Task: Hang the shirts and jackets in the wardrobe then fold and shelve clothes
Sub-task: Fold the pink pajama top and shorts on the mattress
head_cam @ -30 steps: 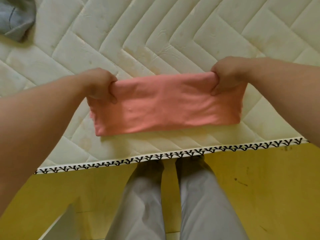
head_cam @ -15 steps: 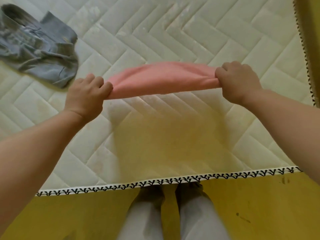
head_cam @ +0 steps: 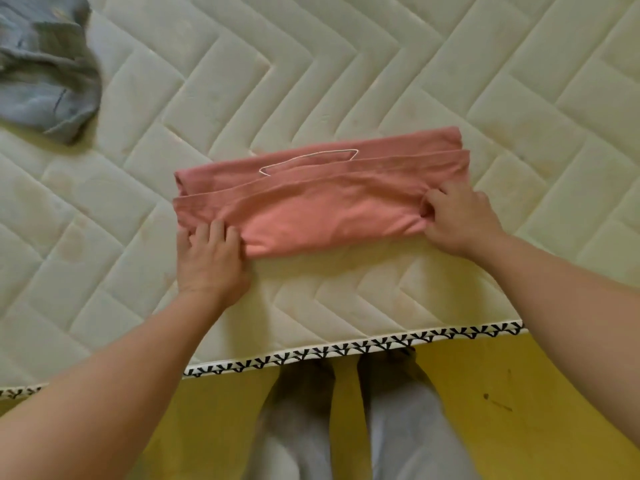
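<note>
A pink garment (head_cam: pixel 322 199) lies folded in layers on the white quilted mattress (head_cam: pixel 311 81), with a thin white cord loop showing on its upper layer. My left hand (head_cam: pixel 207 254) pinches the garment's near left corner, fingers curled over the fold. At the near right corner my right hand (head_cam: pixel 457 220) grips the fabric's edge. Both hands rest on the mattress with the cloth between them.
A crumpled grey garment (head_cam: pixel 45 74) lies at the far left of the mattress. The mattress's front edge (head_cam: pixel 346 351) has a black-and-white trim. Below it are the yellow floor (head_cam: pixel 519 410) and my legs in light trousers (head_cam: pixel 346 427).
The pink garment was held stretched in the air between both hands. It has come down onto the mattress, folded over itself, and my hands have shifted to its near corners.
</note>
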`<state>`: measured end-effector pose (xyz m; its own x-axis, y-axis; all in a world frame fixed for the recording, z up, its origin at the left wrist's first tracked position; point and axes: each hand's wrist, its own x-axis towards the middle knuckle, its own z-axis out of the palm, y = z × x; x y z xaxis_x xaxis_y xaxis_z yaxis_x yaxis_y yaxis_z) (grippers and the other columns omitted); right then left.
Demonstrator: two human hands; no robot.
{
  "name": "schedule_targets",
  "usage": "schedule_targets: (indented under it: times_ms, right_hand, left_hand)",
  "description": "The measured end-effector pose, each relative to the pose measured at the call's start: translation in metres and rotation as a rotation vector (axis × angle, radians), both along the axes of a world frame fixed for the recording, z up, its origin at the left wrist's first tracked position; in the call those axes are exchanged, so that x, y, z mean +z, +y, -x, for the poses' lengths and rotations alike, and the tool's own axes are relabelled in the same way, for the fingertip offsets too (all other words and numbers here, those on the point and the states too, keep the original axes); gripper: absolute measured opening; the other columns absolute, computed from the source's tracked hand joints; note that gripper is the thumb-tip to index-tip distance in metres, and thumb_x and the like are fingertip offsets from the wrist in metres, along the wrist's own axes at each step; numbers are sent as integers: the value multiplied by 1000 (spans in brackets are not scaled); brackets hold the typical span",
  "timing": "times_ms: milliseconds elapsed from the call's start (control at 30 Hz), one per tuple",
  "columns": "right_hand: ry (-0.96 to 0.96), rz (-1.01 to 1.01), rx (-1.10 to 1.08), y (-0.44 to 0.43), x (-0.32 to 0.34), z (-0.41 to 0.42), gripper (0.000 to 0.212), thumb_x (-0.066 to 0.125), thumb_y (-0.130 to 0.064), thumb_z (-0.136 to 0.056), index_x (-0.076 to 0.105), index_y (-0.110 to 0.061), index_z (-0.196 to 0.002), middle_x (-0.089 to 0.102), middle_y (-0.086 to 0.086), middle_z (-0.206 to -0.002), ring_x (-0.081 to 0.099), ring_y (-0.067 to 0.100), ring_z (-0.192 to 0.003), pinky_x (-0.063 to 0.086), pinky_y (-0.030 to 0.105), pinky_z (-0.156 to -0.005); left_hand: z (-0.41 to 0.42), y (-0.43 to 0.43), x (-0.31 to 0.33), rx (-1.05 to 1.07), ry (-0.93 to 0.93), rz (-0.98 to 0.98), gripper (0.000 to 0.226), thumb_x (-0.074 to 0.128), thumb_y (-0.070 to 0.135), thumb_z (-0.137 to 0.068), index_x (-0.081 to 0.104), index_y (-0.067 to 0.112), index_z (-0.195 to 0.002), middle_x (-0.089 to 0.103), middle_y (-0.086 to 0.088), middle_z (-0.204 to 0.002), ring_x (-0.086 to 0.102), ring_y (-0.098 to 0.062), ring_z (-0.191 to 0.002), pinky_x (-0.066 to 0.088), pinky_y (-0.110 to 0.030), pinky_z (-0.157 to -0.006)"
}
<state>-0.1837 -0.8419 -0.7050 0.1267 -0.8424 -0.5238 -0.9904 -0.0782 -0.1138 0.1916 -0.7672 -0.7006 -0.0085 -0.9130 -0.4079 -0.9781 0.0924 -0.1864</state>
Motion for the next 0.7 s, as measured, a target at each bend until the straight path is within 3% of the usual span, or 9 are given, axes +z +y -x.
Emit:
schedule_targets:
  times_ms: [67,133,200,267,400,500,600,700]
  right_hand:
    - [-90,129,-219,-14,7,2,34,51,-30,-78,61,-9,-103,56,19,-110,51,40,-106,41,46,-87]
    - [-87,231,-497,-29,6,8,43,51,-39,-84,56,-9,-114,53,22,-120,50,42,-113,42,49,-93]
    - [-138,118,-844,-42,-2,15,59,57,-55,-86,50,-11,-126,53,19,-132,51,39,-121,43,47,-101]
    - [-270,-48,-1019,-49,-14,20,74,58,-67,-83,57,-6,-125,60,18,-130,57,37,-119,47,44,-101]
    - [-492,-180,-989,-46,-23,23,78,63,-72,-78,65,-10,-124,67,9,-122,64,29,-111,52,42,-98]
    - [-573,-170,-893,-45,-18,26,61,65,-64,-83,67,-14,-117,69,3,-113,65,26,-105,53,39,-95]
    - [-626,-83,-789,-45,4,25,36,60,-57,-91,67,-23,-101,67,-11,-92,65,19,-93,50,26,-78]
    - [-593,48,-655,-42,41,13,34,55,-55,-94,63,-22,-85,58,-19,-76,57,7,-71,39,19,-63]
  left_hand:
    - [25,-9,7,120,88,48,36,50,33,-77,57,12,-106,57,-16,-120,51,-35,-110,32,-49,-94]
    - [55,-25,11,148,274,149,50,43,39,-83,54,13,-124,51,-14,-139,45,-33,-124,31,-48,-103]
    - [87,-45,9,131,417,201,60,35,45,-93,45,16,-144,38,-9,-156,36,-30,-141,24,-47,-114]
    - [116,-65,0,153,492,190,65,28,50,-97,34,18,-154,26,-5,-163,23,-26,-150,13,-47,-121]
    - [144,-88,-32,319,471,98,64,25,50,-103,15,22,-160,7,1,-168,4,-19,-155,-2,-47,-124]
    - [148,-91,-48,338,435,113,65,20,54,-103,13,24,-160,5,3,-168,2,-17,-155,-4,-46,-124]
    - [151,-90,-54,343,413,129,66,18,54,-102,14,24,-160,6,2,-168,3,-17,-155,-3,-46,-124]
    - [159,-91,-52,358,364,145,61,19,50,-104,16,25,-160,8,4,-168,4,-17,-155,-6,-48,-123]
